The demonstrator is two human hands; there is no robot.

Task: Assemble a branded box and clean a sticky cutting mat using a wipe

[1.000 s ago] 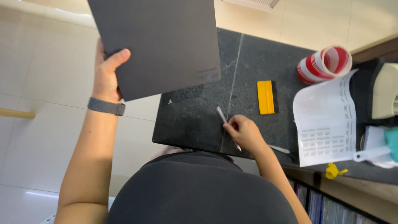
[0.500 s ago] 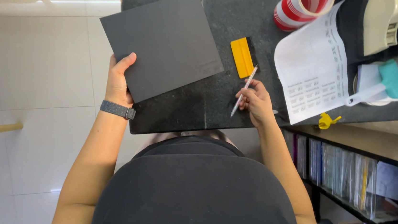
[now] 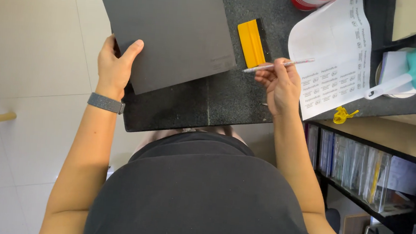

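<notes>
The left hand (image 3: 114, 68) pinched the dark sheet (image 3: 173, 28) at its lower left corner, overhanging the counter (image 3: 219, 103) edge. The right hand (image 3: 281, 86) gripped a pen (image 3: 277, 65), tip near the yellow squeegee (image 3: 251, 43), beside the white paper (image 3: 336, 53).

Single head-worn view, looking steeply down, close over dark counter (image 3: 229, 104), torso in foreground

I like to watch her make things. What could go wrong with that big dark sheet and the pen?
The dark sheet juts past the counter edge, held only at a corner by the left hand; it might bend or slip. The pen in the right hand points toward the sheet and could scratch it.
</notes>
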